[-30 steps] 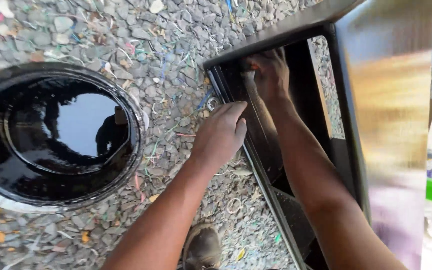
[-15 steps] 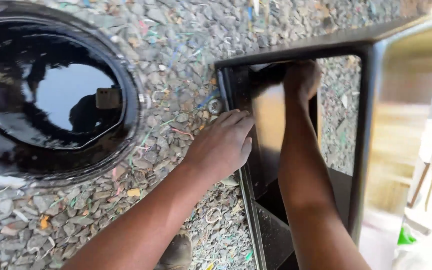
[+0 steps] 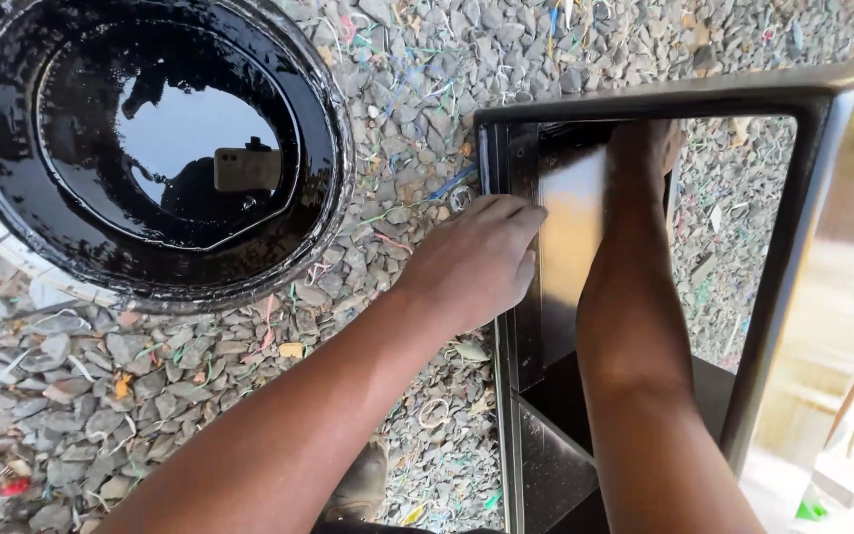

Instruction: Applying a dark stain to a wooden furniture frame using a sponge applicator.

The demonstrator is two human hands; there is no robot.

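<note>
Drum: far left, a round black drum [image 3: 140, 148] stands on the gravel, filled with glossy black liquid that mirrors sky and a dark shape.
Ground: loose grey gravel [image 3: 101, 396] strewn with thin coloured wire scraps; no table in view, and a shoe toe [image 3: 358, 485] shows at the bottom edge.
Left hand: the left hand [image 3: 471, 262] lies palm down, fingers together and unclenched, pressed against the left upright of the frame near its top corner; it steadies rather than grasps.
Frame: a dark rectangular metal frame [image 3: 803, 227] stands right of centre on the gravel, wet-looking and black, with a shiny flat panel [image 3: 570, 237] inside its left edge.
Right hand: the right hand [image 3: 644, 148] reaches up inside the frame to the top bar; its fingers are in shadow, so I cannot tell whether they close on anything.
Step in hand: it looks like the frame is being held steady while its inner upper corner is worked or coated.
Next move calls for: keeping the left palm firm on the upright so the frame does not shift.
Surroundings: outdoors in bright sun; at far right a pale, blurred structure [image 3: 842, 326].
</note>
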